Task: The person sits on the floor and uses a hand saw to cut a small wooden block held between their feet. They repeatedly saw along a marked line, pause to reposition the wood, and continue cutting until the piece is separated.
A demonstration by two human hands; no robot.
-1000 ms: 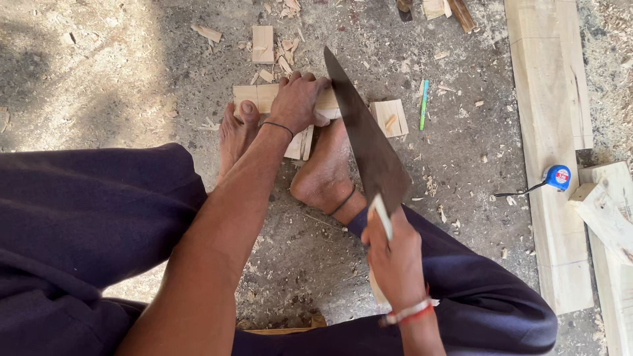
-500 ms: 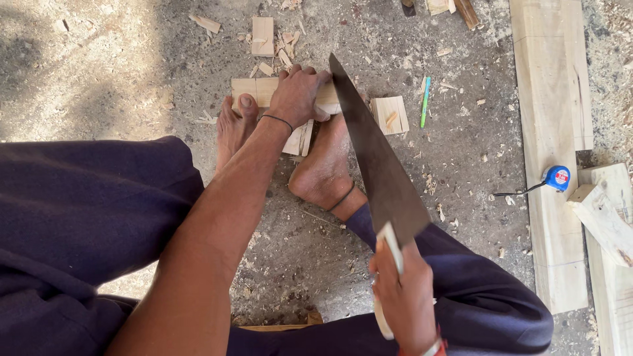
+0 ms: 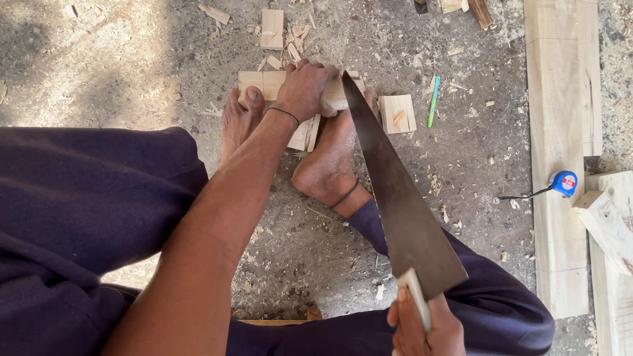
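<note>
I sit low over the concrete floor [image 3: 99, 66], which is covered with sawdust and small chips. My left foot [image 3: 241, 118] rests flat beside the work, to keep me steady. My left hand [image 3: 306, 89] lies closed over the wood strip [image 3: 264, 82], with the fingers wrapped on its far edge, and it presses the strip down so it does not slide under the blade. A thin band sits on that wrist. My right foot [image 3: 330, 161] stands on the near pieces under the strip, as a second clamp.

The saw [image 3: 395, 198] runs diagonally from the strip back to me; its tip sits in the cut just right of my left hand. My right hand [image 3: 422, 326] grips the pale handle at the bottom edge of the view. The grip looks closed around it, though part of the hand is cut off by the frame.

Further right lie a small cut block [image 3: 397, 113], a green pencil [image 3: 433, 100], a long plank [image 3: 560, 132] and a blue tape measure [image 3: 564, 182], all apart from the cut but near enough to reach.
</note>
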